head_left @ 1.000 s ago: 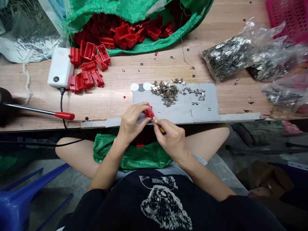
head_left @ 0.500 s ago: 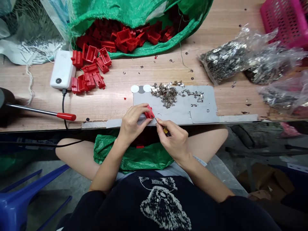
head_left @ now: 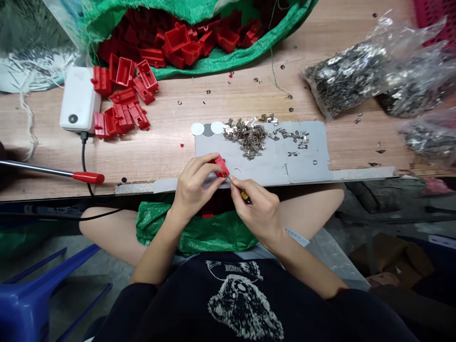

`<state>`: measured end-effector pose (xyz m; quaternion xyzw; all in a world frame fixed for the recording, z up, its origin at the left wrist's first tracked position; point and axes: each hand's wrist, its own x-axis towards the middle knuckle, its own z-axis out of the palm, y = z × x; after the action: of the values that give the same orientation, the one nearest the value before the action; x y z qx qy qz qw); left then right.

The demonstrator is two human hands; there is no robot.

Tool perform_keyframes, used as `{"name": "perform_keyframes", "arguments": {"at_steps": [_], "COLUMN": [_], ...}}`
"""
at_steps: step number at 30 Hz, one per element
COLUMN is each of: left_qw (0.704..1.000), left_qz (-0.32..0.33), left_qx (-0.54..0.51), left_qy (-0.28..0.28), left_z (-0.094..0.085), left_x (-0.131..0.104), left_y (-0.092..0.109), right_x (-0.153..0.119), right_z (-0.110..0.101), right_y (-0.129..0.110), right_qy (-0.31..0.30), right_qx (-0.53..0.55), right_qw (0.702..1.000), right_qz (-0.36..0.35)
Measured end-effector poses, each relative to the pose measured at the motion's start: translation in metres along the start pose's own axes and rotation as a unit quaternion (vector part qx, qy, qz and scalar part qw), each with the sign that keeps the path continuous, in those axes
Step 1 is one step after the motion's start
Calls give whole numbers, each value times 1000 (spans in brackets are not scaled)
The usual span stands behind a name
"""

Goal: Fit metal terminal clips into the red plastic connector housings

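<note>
My left hand pinches a small red plastic housing at the front edge of the grey mat. In my right hand is a screwdriver with a yellow and black handle. Its thin shaft points at the near end of the housing, where a small dark slot shows; whether the tip is inside it I cannot tell. Behind both hands, a pile of small metal clips lies on the mat. Several more red housings sit in a group to the left.
A green woven sack full of red housings lies at the back. Bags of metal clips stand at the right. On the left are a white power bank and a lever with a red grip. A green sack covers my lap.
The camera view has shifted slightly, so the things on the table appear moved outward. Both hands keep nearly the same hold, with the screwdriver still at the red housing.
</note>
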<state>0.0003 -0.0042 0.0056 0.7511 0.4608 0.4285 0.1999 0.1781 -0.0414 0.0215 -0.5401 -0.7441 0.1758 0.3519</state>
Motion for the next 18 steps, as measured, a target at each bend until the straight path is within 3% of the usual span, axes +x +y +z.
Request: {"name": "perform_keyframes", "arguments": {"at_steps": [6, 11, 15, 18], "left_qw": [1000, 1000, 1000, 999], "left_qz": [4, 10, 13, 14], "left_qx": [8, 21, 24, 37], "left_qy": [-4, -1, 10, 24], "left_z": [0, 2, 4, 7], "left_x": [0, -1, -2, -5], "left_y": [0, 0, 0, 2], "right_x": [2, 3, 1, -1], "right_z": [0, -2, -4, -4], "right_y": [-4, -5, 6, 18], "right_qy": [-12, -14, -41, -2], "right_qx": [-19, -6, 128, 227], "right_qw": [1000, 999, 985, 956], "right_qz": [-13, 28, 107, 188]}}
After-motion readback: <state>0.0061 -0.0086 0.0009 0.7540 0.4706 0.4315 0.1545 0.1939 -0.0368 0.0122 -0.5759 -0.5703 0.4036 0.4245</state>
